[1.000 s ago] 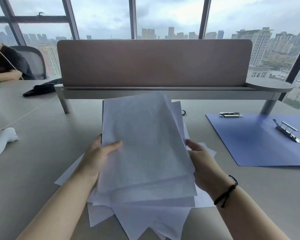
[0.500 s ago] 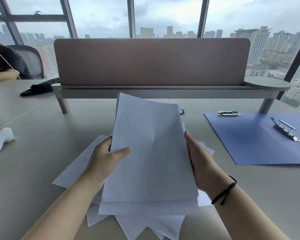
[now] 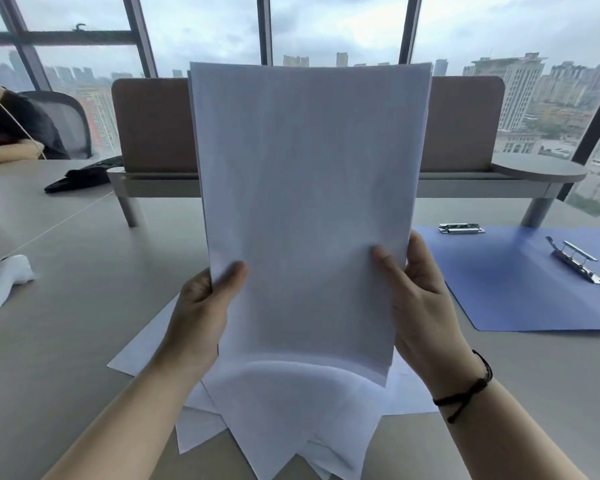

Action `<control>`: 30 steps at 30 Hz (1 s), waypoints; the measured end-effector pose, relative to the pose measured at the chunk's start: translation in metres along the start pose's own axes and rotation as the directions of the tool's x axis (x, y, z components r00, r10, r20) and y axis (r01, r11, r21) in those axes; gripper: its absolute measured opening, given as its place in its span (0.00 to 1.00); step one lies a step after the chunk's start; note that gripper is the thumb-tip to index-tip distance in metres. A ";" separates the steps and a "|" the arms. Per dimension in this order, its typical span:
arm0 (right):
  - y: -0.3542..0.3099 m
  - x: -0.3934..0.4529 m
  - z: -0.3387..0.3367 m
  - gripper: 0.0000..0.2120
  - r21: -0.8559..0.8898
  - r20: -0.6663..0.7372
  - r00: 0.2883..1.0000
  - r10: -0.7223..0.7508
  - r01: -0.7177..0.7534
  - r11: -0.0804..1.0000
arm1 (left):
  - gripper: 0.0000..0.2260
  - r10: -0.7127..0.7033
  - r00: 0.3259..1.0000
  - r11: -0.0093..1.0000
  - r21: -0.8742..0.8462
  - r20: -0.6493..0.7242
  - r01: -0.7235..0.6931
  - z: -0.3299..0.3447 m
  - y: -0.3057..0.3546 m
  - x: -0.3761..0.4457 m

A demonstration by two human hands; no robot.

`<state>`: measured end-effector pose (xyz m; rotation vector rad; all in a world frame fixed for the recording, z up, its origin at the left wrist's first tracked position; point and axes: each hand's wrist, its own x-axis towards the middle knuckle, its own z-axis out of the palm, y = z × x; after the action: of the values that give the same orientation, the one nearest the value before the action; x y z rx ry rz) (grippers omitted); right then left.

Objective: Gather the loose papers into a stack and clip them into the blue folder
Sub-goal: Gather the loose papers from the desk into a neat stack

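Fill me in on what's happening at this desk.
A person is sorting papers. Both hands, left hand and right hand, grip a stack of white sheets by its side edges and hold it upright above the desk. More loose sheets lie fanned out underneath, not gathered. The blue folder lies open to the right with its metal clip empty, so nothing is clipped in yet.
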<state>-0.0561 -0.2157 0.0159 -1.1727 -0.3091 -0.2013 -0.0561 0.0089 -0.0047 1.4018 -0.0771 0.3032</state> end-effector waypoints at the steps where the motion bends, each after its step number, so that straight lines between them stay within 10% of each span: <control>1: -0.002 -0.001 0.001 0.11 0.002 0.015 1.000 -0.007 0.007 1.000 | 0.13 0.025 1.000 1.000 -0.015 -0.005 -0.026 0.000 0.001 0.000; 14: 0.025 -0.007 0.001 0.11 -0.149 0.027 0.977 0.211 -0.205 0.967 | 0.06 -0.144 0.988 0.988 -0.040 0.050 0.146 -0.008 -0.005 0.002; 22: 0.024 -0.002 -0.005 0.17 -0.389 0.059 0.959 0.279 -0.235 0.891 | 0.06 -0.161 0.969 0.985 0.038 -0.188 0.171 -0.011 -0.011 0.014; 27: 0.017 -0.003 -0.026 0.51 -0.948 0.256 0.748 0.612 0.068 0.312 | 0.07 -0.340 0.894 0.930 -0.247 -0.290 0.273 -0.027 -0.012 0.023; 30: 0.025 -0.007 -0.027 0.56 -0.962 0.272 0.745 0.609 0.193 0.194 | 0.09 -0.463 0.857 0.860 -0.349 -0.225 0.373 -0.029 -0.010 0.021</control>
<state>-0.0510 -0.2314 -0.0178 -2.6333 -0.6346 0.4037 -0.0374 0.0394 -0.0145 1.0256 0.4241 0.1255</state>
